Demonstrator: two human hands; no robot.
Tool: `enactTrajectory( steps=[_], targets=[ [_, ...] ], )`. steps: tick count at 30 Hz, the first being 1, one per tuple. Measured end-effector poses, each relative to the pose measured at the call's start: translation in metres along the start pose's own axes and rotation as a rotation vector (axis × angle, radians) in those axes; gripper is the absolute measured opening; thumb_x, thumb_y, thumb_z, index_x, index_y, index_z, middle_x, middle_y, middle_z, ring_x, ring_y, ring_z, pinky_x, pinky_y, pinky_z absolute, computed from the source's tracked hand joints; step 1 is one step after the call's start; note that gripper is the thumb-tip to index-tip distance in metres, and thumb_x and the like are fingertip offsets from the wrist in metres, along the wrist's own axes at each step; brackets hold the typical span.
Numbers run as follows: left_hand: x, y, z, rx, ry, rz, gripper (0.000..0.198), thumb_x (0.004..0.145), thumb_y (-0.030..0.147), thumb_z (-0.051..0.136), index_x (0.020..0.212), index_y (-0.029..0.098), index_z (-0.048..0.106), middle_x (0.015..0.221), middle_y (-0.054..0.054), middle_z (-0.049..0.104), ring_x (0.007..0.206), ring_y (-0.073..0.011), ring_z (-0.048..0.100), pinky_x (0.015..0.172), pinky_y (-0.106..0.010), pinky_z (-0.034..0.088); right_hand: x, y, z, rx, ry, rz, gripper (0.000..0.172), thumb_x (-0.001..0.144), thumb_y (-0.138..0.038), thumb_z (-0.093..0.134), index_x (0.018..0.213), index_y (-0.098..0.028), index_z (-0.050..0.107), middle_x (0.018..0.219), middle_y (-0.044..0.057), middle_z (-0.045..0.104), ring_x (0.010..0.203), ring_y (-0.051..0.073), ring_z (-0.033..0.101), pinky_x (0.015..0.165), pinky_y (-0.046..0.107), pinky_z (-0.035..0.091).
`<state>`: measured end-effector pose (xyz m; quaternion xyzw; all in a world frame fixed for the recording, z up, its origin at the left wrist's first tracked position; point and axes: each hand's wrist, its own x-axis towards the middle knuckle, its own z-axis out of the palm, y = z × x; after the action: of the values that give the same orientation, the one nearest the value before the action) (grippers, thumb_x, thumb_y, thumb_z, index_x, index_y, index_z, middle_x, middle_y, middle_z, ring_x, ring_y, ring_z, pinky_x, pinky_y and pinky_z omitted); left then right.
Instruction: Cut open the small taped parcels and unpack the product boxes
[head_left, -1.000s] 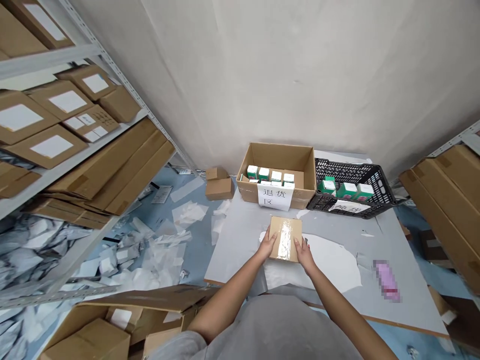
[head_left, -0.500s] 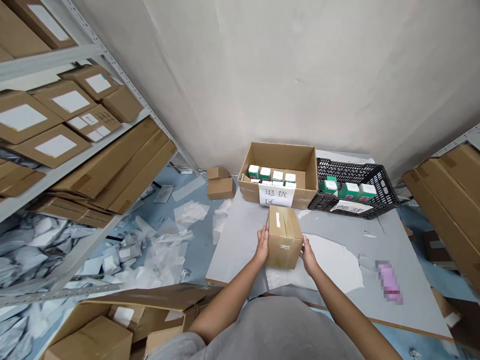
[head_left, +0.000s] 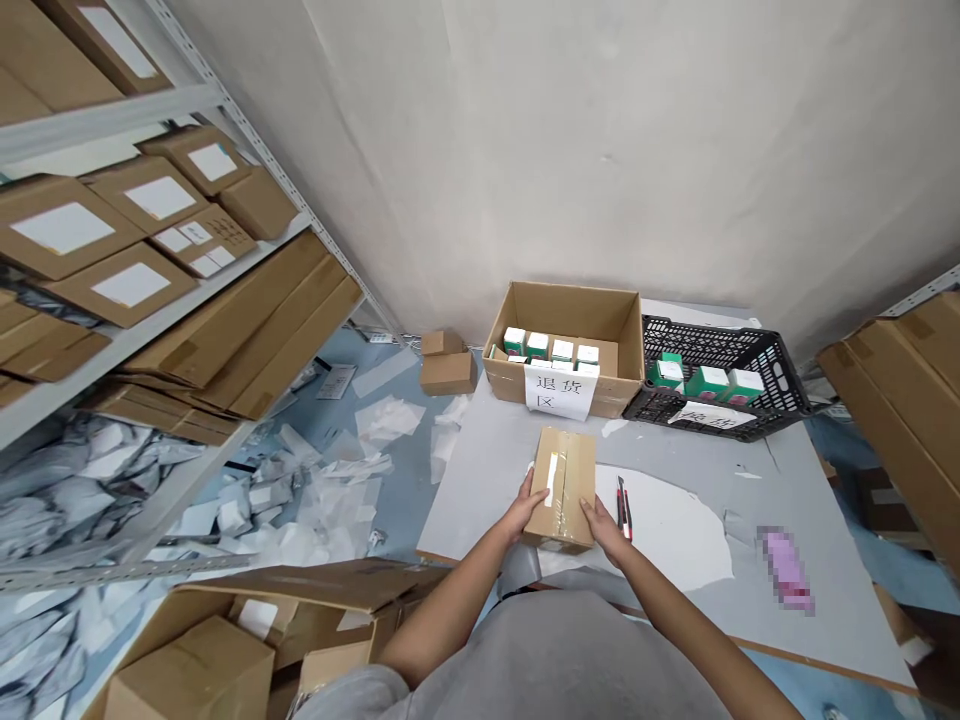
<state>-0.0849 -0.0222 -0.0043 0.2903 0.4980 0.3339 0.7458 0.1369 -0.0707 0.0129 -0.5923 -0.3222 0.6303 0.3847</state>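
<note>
A taped brown cardboard box (head_left: 571, 480) with a white strip on its top is held between my two hands near the table's front edge. My left hand (head_left: 523, 508) presses against its left side, thumb on the top face. On the right side, my right hand (head_left: 604, 525) grips it, the thumb also over the top edge. A red and black cutter (head_left: 624, 510) lies on white paper (head_left: 675, 535) just right of the box. Behind stand an open carton (head_left: 619, 398) and a black crate (head_left: 784, 385), both holding small green and white boxes.
Grey table (head_left: 469, 480) with a blurred pink item (head_left: 786, 570) at its right. Shelves (head_left: 247, 250) of cartons stand at the left; a large open carton (head_left: 300, 580) is at the lower left. More cartons (head_left: 900, 400) stand at the right.
The box has been tilted and lowered toward me, so more of its top shows. My thumbs now rest on its top. The cutter has come into view beside it.
</note>
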Motion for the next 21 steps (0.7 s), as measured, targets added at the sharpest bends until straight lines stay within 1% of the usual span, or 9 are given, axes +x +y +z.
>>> enactTrajectory(
  steps=[3,6,9,11,14,15,17,19,21],
  targets=[
    [-0.006,-0.007,-0.004,0.020,0.000,-0.010,0.126,0.073,0.048,0.093,0.173,0.035,0.016,0.163,-0.012,0.053,0.139,-0.0349,0.061,0.121,-0.052,0.044,0.001,0.012,0.000,-0.010,-0.043,0.009,0.080,0.077,-0.070,0.077,0.142,-0.025,0.066,0.144,0.015,0.070,0.136,0.036,0.064,0.118,0.055,0.048],
    [-0.010,-0.011,-0.008,0.013,-0.025,0.024,0.131,0.070,0.046,0.096,0.173,0.033,0.016,0.159,-0.015,0.058,0.137,-0.0371,0.063,0.119,-0.054,0.046,0.002,0.015,-0.001,0.009,-0.078,-0.010,0.080,0.073,-0.069,0.081,0.138,-0.024,0.068,0.137,0.016,0.075,0.130,0.037,0.069,0.115,0.056,0.051],
    [-0.012,-0.011,-0.012,0.035,-0.060,0.079,0.130,0.070,0.048,0.097,0.173,0.032,0.020,0.159,-0.016,0.057,0.138,-0.0378,0.061,0.119,-0.054,0.046,0.003,0.009,-0.002,0.021,-0.096,-0.048,0.076,0.070,-0.060,0.086,0.135,-0.024,0.070,0.138,0.015,0.075,0.129,0.038,0.069,0.115,0.057,0.050],
    [-0.011,-0.009,-0.014,0.068,-0.094,0.115,0.129,0.070,0.048,0.097,0.173,0.033,0.020,0.159,-0.015,0.057,0.140,-0.0373,0.060,0.120,-0.055,0.045,0.003,0.003,-0.005,0.026,-0.094,-0.075,0.075,0.066,-0.051,0.090,0.134,-0.026,0.071,0.141,0.012,0.073,0.133,0.039,0.067,0.117,0.058,0.048],
    [-0.009,-0.005,-0.016,0.155,-0.123,0.200,0.128,0.070,0.048,0.097,0.173,0.032,0.021,0.161,-0.015,0.055,0.145,-0.0373,0.055,0.122,-0.055,0.042,0.006,-0.008,-0.014,0.053,-0.023,-0.102,0.078,0.060,-0.045,0.093,0.133,-0.028,0.071,0.147,0.011,0.069,0.142,0.040,0.059,0.121,0.059,0.044],
    [-0.008,-0.003,-0.016,0.189,-0.127,0.235,0.129,0.070,0.048,0.097,0.173,0.031,0.022,0.163,-0.015,0.053,0.147,-0.0378,0.053,0.123,-0.055,0.041,0.007,-0.012,-0.017,0.071,0.010,-0.103,0.076,0.062,-0.048,0.091,0.133,-0.028,0.071,0.149,0.011,0.068,0.144,0.039,0.057,0.122,0.058,0.043],
    [-0.007,-0.001,-0.016,0.268,-0.129,0.314,0.129,0.068,0.046,0.098,0.172,0.029,0.024,0.168,-0.015,0.046,0.152,-0.0390,0.046,0.126,-0.055,0.037,0.008,-0.021,-0.022,0.107,0.057,-0.088,0.072,0.073,-0.060,0.084,0.136,-0.030,0.067,0.152,0.010,0.066,0.145,0.035,0.058,0.122,0.054,0.044],
    [-0.007,0.001,-0.015,0.375,-0.103,0.412,0.126,0.069,0.042,0.097,0.172,0.030,0.025,0.174,-0.013,0.037,0.159,-0.0391,0.037,0.130,-0.055,0.031,0.009,-0.030,-0.026,0.127,0.061,-0.053,0.069,0.084,-0.069,0.072,0.143,-0.034,0.061,0.155,0.009,0.063,0.143,0.031,0.060,0.119,0.051,0.047],
    [-0.009,0.001,-0.014,0.506,-0.059,0.512,0.122,0.072,0.037,0.094,0.172,0.031,0.025,0.178,-0.011,0.028,0.164,-0.0371,0.026,0.134,-0.055,0.022,0.008,-0.038,-0.027,0.142,0.043,-0.018,0.071,0.088,-0.076,0.065,0.147,-0.038,0.057,0.158,0.008,0.060,0.141,0.029,0.062,0.116,0.049,0.050]
  ],
)
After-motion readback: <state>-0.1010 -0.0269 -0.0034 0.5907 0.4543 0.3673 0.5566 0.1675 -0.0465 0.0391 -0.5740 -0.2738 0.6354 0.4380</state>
